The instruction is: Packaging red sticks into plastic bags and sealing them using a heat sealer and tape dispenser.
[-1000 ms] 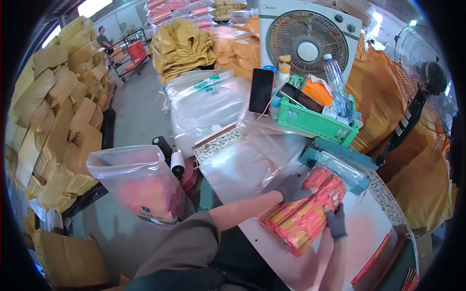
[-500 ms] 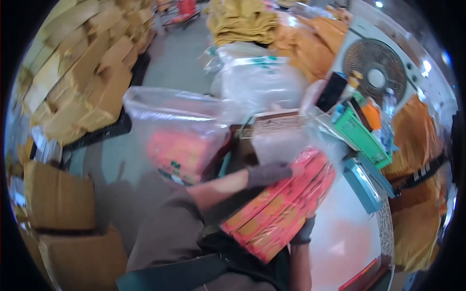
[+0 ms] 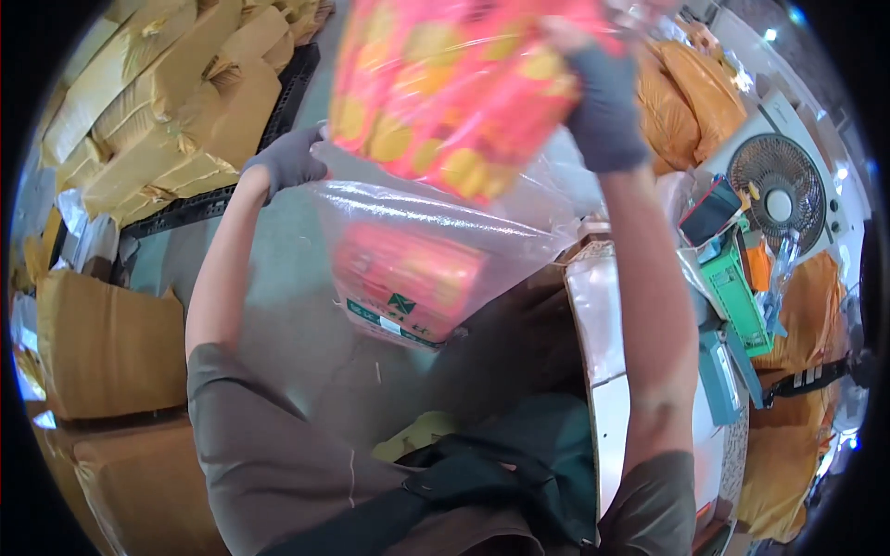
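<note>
A pink bundle with yellow patches in clear film (image 3: 436, 93) is raised high, smeared by motion. My right hand (image 3: 603, 107), in a grey glove with bare fingertips, grips its right side. Below the bundle stands a large clear plastic bag (image 3: 510, 250), its mouth spread wide. My left hand (image 3: 289, 162), gloved alike, is closed on the bag's left rim. Inside the bag, similar pink packs (image 3: 408, 269) show through the film above a green printed band. The bundle's lower end hangs over the bag's mouth.
Brown wrapped parcels (image 3: 176, 111) are piled on a black pallet (image 3: 185, 208) at far left. Cardboard boxes (image 3: 107, 347) stand at near left. On the right are a white table (image 3: 607, 445), a green basket (image 3: 732, 287), a teal metal tool (image 3: 721, 375) and a fan (image 3: 779, 185).
The bundle has gone from over my lap up and forward to above the bag. My left hand has left the bundle and taken the bag's rim.
</note>
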The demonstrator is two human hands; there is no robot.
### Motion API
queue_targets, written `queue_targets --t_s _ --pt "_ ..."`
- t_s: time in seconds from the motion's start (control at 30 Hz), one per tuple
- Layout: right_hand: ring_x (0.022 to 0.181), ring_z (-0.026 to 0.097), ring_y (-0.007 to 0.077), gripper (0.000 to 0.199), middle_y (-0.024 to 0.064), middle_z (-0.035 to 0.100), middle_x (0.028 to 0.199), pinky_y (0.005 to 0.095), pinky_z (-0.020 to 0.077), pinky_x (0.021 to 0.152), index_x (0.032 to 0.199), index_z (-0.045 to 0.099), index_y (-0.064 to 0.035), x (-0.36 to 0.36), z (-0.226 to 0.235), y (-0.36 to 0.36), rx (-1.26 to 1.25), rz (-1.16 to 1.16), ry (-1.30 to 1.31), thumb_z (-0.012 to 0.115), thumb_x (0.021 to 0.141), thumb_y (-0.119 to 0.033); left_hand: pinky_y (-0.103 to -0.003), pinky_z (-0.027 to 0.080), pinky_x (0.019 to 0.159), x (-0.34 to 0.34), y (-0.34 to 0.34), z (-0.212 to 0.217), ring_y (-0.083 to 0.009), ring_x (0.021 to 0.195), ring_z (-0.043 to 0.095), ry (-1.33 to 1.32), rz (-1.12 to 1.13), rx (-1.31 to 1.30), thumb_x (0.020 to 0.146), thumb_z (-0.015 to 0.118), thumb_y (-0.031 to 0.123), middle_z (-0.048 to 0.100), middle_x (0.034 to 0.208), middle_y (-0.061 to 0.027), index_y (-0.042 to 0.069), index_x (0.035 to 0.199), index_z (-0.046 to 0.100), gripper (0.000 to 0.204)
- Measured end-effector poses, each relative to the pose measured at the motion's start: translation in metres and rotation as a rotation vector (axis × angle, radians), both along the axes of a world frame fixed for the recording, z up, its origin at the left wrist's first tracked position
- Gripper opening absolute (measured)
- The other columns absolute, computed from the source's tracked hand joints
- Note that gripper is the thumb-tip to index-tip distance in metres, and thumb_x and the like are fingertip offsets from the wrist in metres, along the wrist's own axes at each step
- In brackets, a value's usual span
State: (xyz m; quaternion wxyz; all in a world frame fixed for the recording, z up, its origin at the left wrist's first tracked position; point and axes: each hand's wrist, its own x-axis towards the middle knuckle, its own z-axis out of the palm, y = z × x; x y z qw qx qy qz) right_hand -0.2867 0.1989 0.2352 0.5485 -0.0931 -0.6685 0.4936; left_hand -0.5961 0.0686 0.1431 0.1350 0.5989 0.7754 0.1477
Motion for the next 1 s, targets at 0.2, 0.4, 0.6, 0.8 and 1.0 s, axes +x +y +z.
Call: queue_targets --t_s 0.2,0.4,0.6,0.8,1.0 --pt "0.108 0.054 0.0156 0.068 0.0071 0.057 0.116 0.0325 0.0447 0.092 0.126 0.047 -0.0032 -0.049 -0.111 0.008 0.338 0.147 -0.441 0.078 0.068 -0.019 -0.020 0.037 0.050 -0.039 -0.002 -0.050 -0.0048 0.059 0.048 -0.838 -0.194 0.153 0.067 0.055 0.003 0.056 0.081 -0.0013 0.000 0.131 0.045 0.065" --pt "0.109 0.053 0.0340 0.064 0.0210 0.054 0.120 0.0386 0.0411 0.093 0.135 0.037 -0.0115 -0.078 -0.205 -0.035 0.239 0.409 -1.480 0.061 0.080 -0.033 -0.017 0.044 0.057 -0.010 -0.016 -0.046 -0.0064 0.073 0.055 -1.294 -0.097 0.296 0.071 0.060 -0.001 0.058 0.103 -0.0045 -0.004 0.134 0.039 0.066" --pt "0.110 0.052 0.0386 0.063 0.0230 0.054 0.120 0.0417 0.0403 0.093 0.140 0.034 -0.0142 -0.090 -0.259 -0.023 0.369 0.155 -1.581 0.050 0.085 -0.041 -0.026 0.046 0.090 -0.016 -0.029 -0.055 -0.0166 0.110 0.054 -1.423 -0.175 0.279 0.072 0.069 0.005 0.049 0.131 -0.0103 -0.002 0.135 0.038 0.071" --pt "0.114 0.050 0.0355 0.056 0.0218 0.053 0.122 0.0424 0.0389 0.096 0.136 0.040 -0.0100 -0.016 -0.228 -0.034 0.186 0.103 -1.448 0.048 0.089 -0.040 -0.028 0.046 0.074 0.044 -0.035 0.002 -0.0185 0.084 0.055 -0.051 -0.229 0.777 0.072 0.070 0.011 0.051 0.129 -0.0127 0.005 0.130 0.048 0.063" --pt "0.101 0.055 0.0161 0.041 0.0090 0.060 0.107 0.0305 0.0433 0.090 0.126 0.050 -0.0012 0.205 -0.146 -0.087 -0.196 -0.142 -0.767 0.055 0.091 -0.023 -0.047 0.026 0.105 0.173 -0.086 0.009 -0.0356 0.126 0.037 -0.250 -1.452 -0.420 0.067 0.076 0.042 0.039 0.138 -0.0152 0.009 0.134 0.042 0.082"
